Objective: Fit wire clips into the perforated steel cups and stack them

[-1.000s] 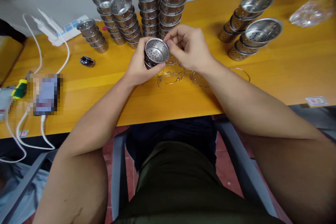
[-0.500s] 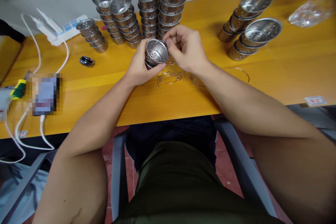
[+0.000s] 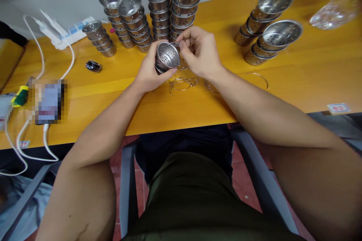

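Observation:
My left hand [image 3: 151, 67] is wrapped round a perforated metal cup [image 3: 167, 57], its open mouth tilted toward me. Another rim shows just under it, so at least one more cup seems nested there. My right hand [image 3: 199, 51] pinches a thin wire handle [image 3: 175, 43] at the cup's right rim, thumb and forefinger together. Part of this wire crosses the cup's mouth; the rest is hidden by the fingers. Beneath both hands, several curved wire handles [image 3: 182, 84] lie loosely on the wooden table [image 3: 169, 115].
Tall stacks of perforated cups [image 3: 160, 7] stand behind my hands, with a shorter stack [image 3: 100, 39] to the left. Two more stacks [image 3: 267, 37] are at the right, near a clear plastic bag [image 3: 330, 17]. A phone [image 3: 49, 101], cables and a power strip [image 3: 73, 32] occupy the left side.
The cup in my left hand has shifted very slightly left. Both hands keep the same grip, and the wire stays at the rim.

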`<state>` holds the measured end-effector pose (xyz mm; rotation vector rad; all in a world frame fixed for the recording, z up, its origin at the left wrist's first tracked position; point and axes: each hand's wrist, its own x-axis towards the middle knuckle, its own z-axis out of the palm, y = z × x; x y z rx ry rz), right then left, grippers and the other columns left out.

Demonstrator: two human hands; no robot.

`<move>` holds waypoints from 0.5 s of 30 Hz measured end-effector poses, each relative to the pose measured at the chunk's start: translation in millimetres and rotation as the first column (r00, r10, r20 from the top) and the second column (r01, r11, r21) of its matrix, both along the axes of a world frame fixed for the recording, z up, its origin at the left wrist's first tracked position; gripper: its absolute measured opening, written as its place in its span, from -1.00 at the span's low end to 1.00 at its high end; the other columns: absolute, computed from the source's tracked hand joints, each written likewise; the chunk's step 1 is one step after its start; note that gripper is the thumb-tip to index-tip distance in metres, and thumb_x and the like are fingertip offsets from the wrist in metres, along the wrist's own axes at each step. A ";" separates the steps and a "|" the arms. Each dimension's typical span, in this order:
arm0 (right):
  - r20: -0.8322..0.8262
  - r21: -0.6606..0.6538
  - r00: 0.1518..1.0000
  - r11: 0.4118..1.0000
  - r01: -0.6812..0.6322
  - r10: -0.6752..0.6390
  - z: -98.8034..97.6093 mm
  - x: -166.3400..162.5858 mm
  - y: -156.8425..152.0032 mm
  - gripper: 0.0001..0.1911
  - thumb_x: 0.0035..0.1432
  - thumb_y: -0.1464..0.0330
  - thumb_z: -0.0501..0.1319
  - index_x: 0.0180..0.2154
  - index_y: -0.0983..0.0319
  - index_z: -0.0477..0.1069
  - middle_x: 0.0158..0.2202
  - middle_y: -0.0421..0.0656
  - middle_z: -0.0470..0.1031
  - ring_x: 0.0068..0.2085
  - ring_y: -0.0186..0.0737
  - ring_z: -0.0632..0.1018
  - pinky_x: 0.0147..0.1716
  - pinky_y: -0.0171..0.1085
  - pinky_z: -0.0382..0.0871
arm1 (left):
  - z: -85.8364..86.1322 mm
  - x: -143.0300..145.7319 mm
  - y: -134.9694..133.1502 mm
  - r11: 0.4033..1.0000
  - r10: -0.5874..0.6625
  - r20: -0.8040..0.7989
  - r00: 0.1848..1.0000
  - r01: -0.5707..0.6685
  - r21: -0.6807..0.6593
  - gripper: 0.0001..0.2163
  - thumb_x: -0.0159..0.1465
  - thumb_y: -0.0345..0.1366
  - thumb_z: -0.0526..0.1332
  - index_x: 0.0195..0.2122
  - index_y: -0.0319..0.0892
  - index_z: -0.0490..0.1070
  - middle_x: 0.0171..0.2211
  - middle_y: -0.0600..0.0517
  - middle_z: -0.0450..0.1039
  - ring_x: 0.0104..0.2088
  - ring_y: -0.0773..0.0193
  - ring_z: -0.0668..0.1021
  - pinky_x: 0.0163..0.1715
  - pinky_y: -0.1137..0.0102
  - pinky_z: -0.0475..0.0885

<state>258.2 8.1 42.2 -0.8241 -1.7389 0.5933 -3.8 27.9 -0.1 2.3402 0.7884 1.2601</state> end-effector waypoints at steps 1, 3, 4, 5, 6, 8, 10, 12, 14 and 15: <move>-0.009 -0.009 1.000 1.000 -0.001 0.001 1.0 0.1 -1.2 -0.39 0.61 -0.39 0.49 -0.04 -0.02 0.58 -0.32 -0.19 0.43 -0.29 -0.01 0.49 -0.21 0.01 0.61 | -0.8 -0.1 0.4 1.000 -0.002 0.000 1.000 0.002 0.012 -0.01 0.43 0.43 0.66 0.66 0.04 0.36 0.50 -0.24 0.65 0.49 -0.33 0.75 0.64 -0.13 0.65; -0.017 -0.031 1.000 1.000 0.006 -0.007 3.1 -0.6 -4.6 -0.40 0.59 -0.38 0.52 -0.04 -0.03 0.56 -0.31 -0.18 0.41 -0.27 0.03 0.50 -0.20 0.02 0.64 | -2.5 -0.2 1.4 1.000 -0.001 -0.008 1.000 0.001 0.023 -0.01 0.44 0.46 0.64 0.67 0.05 0.36 0.50 -0.23 0.65 0.49 -0.33 0.75 0.64 -0.13 0.65; -0.016 -0.037 1.000 0.999 0.011 -0.011 4.0 -1.5 -6.6 -0.42 0.59 -0.36 0.52 -0.04 -0.03 0.56 -0.31 -0.18 0.41 -0.27 0.04 0.50 -0.20 0.02 0.64 | -3.4 -0.3 2.0 1.000 0.000 -0.010 1.000 0.000 0.026 0.00 0.45 0.48 0.63 0.67 0.05 0.36 0.49 -0.22 0.65 0.49 -0.33 0.75 0.64 -0.13 0.65; -0.015 -0.040 1.000 0.999 0.017 -0.018 4.6 -3.0 -8.7 -0.44 0.60 -0.34 0.52 -0.03 -0.04 0.56 -0.31 -0.18 0.40 -0.27 0.04 0.50 -0.20 0.03 0.64 | -4.4 -0.2 2.5 1.000 -0.001 -0.011 1.000 0.002 0.030 0.00 0.45 0.51 0.62 0.67 0.06 0.35 0.49 -0.22 0.65 0.49 -0.33 0.75 0.64 -0.13 0.64; -0.016 -0.041 1.000 0.999 0.026 -0.026 4.8 -5.0 -10.6 -0.46 0.61 -0.31 0.52 -0.02 -0.04 0.55 -0.31 -0.18 0.40 -0.28 0.04 0.49 -0.20 0.03 0.65 | -5.5 0.2 3.1 0.999 -0.006 -0.010 1.000 0.006 0.036 0.02 0.44 0.54 0.61 0.67 0.07 0.35 0.49 -0.22 0.64 0.48 -0.33 0.75 0.64 -0.13 0.64; -0.023 -0.041 0.999 0.998 0.046 -0.047 4.4 -10.3 -13.8 -0.52 0.64 -0.25 0.51 0.01 -0.04 0.54 -0.29 -0.19 0.41 -0.29 0.03 0.49 -0.18 0.02 0.66 | -8.2 2.1 4.3 0.999 -0.024 0.001 1.000 0.024 0.041 0.10 0.37 0.61 0.63 0.68 0.09 0.32 0.50 -0.22 0.63 0.49 -0.34 0.74 0.65 -0.15 0.63; -0.035 -0.039 0.997 0.997 0.066 -0.067 3.1 -16.0 -15.5 -0.57 0.66 -0.17 0.52 0.03 -0.03 0.54 -0.28 -0.18 0.42 -0.27 0.03 0.51 -0.16 0.02 0.68 | -11.3 5.3 5.4 0.999 -0.034 0.011 0.999 0.034 0.037 0.21 0.26 0.65 0.69 0.69 0.11 0.29 0.50 -0.22 0.61 0.49 -0.36 0.74 0.64 -0.17 0.63; -0.039 -0.039 0.997 0.997 0.071 -0.073 1.8 -20.3 -15.7 -0.63 0.66 -0.09 0.53 0.00 -0.01 0.54 -0.28 -0.18 0.45 -0.26 0.03 0.54 -0.13 0.03 0.71 | -14.0 8.6 6.4 0.999 -0.022 0.014 1.000 0.022 0.027 0.28 0.16 0.66 0.74 0.68 0.12 0.28 0.47 -0.21 0.62 0.47 -0.38 0.75 0.62 -0.19 0.63; -0.039 -0.050 0.997 0.997 0.064 -0.066 1.5 -22.0 -14.8 -0.66 0.65 -0.02 0.54 -0.06 0.01 0.55 -0.29 -0.16 0.49 -0.26 0.04 0.58 -0.12 0.05 0.73 | -15.4 10.5 6.9 1.000 0.004 0.009 1.000 -0.004 0.017 0.22 0.19 0.68 0.72 0.64 0.11 0.34 0.43 -0.19 0.64 0.44 -0.36 0.76 0.62 -0.21 0.63; -0.034 -0.059 0.997 0.996 0.061 -0.063 1.8 -22.0 -14.4 -0.66 0.64 -0.01 0.55 -0.08 0.01 0.55 -0.29 -0.16 0.51 -0.25 0.04 0.61 -0.11 0.05 0.75 | -15.4 10.6 7.0 1.000 0.016 0.008 1.000 -0.016 0.012 0.16 0.25 0.68 0.68 0.62 0.10 0.37 0.40 -0.18 0.65 0.43 -0.35 0.76 0.62 -0.22 0.62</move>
